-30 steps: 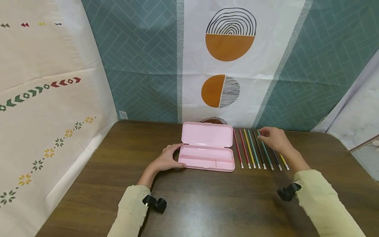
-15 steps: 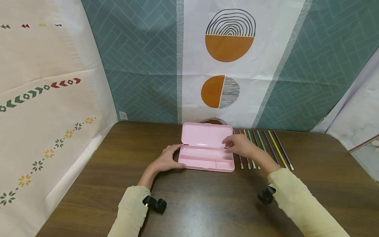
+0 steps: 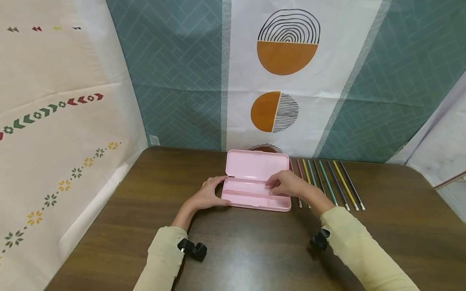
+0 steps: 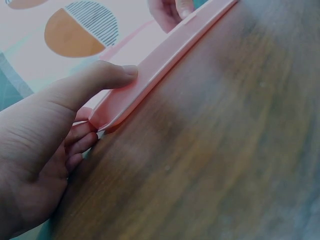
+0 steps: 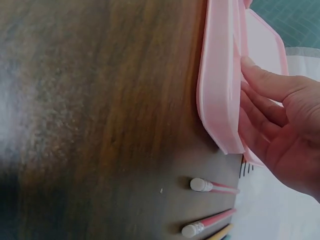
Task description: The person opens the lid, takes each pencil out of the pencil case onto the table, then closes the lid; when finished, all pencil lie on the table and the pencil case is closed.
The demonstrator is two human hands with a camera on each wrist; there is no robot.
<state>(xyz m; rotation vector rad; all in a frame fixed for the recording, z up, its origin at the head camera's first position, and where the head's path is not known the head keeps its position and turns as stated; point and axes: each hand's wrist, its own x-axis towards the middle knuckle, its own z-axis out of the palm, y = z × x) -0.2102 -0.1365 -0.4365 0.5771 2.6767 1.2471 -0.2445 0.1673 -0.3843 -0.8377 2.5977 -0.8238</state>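
A pink pencil case (image 3: 251, 165) lies with its lid up on the wooden table. My left hand (image 3: 208, 195) holds its left end, thumb (image 4: 122, 76) against the front wall and the other fingers round the side. My right hand (image 3: 287, 184) reaches over the case's right part, fingers down in the tray. In the right wrist view the fingertips of my right hand (image 5: 295, 120) are partly hidden behind the case wall; nothing shows in its grasp. Several pencils lie in a row right of the case, among them a yellow pencil (image 3: 346, 185) and a red pencil (image 5: 217, 219).
The brown table (image 3: 247, 250) reaches back to a patterned curtain (image 3: 178, 81). A cream cloth (image 3: 65, 161) hangs at the left. Black wrist cameras sit on both sleeves. A divider (image 3: 251, 193) splits the case's tray lengthwise.
My right hand has moved left from above the pencils, over to the case, and down into its tray. The pencils stay in their row. My left hand keeps its place.
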